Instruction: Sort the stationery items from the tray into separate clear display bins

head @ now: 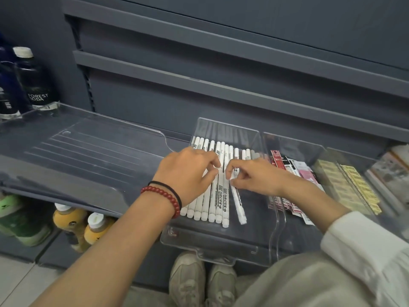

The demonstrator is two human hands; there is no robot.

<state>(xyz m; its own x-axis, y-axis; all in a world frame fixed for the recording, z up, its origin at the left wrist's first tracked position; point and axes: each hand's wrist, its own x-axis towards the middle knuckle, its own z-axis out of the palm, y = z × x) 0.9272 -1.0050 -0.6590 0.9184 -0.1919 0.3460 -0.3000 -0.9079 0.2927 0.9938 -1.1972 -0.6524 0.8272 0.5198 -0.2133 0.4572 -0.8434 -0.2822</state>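
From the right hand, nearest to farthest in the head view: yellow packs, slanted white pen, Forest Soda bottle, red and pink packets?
1. slanted white pen: pinched by the right hand.
2. red and pink packets: next bin to the right.
3. yellow packs: bin further right.
4. Forest Soda bottle: far left.

Dark grey slatted shelving (221, 63), pale floor (15, 282)

Left hand (188, 171) and right hand (254, 177) pinch white pens (218, 197) in clear bin (212, 239).
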